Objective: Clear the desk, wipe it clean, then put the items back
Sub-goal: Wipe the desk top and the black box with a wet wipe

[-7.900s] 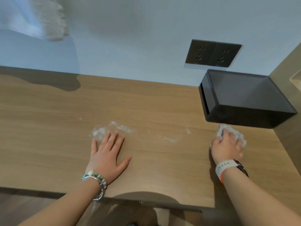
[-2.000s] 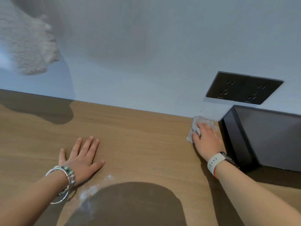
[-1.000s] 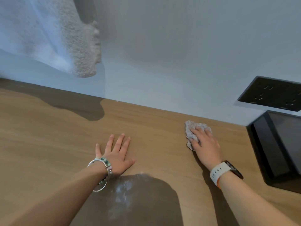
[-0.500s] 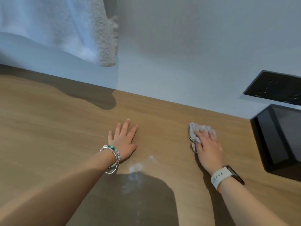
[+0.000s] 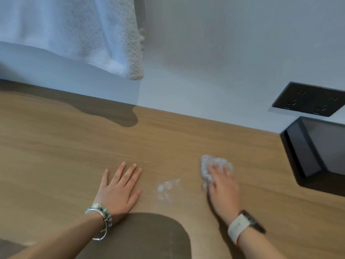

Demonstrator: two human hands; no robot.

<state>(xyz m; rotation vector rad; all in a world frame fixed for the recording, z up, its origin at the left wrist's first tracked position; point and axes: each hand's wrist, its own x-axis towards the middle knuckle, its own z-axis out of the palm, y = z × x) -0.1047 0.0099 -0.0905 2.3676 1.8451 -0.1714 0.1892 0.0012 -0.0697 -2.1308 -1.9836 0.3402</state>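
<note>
A wooden desk [image 5: 65, 150] fills the lower part of the view. My right hand [image 5: 223, 187] presses a crumpled white tissue [image 5: 209, 166] flat against the desk, fingers straight over it; the hand is blurred. My left hand [image 5: 119, 189] rests flat on the wood with fingers spread, holding nothing. A patch of white powdery smear [image 5: 167, 187] lies on the desk between the two hands.
A black box [image 5: 317, 152] stands at the right against the wall, under a black double socket [image 5: 308, 99]. A white towel [image 5: 78, 32] hangs over the desk's back left. My head's shadow [image 5: 141, 238] darkens the near edge.
My right hand has dragged the tissue from the wall toward me, to the right of the white smear. My left hand has stayed flat on the desk. The view shifted left.
</note>
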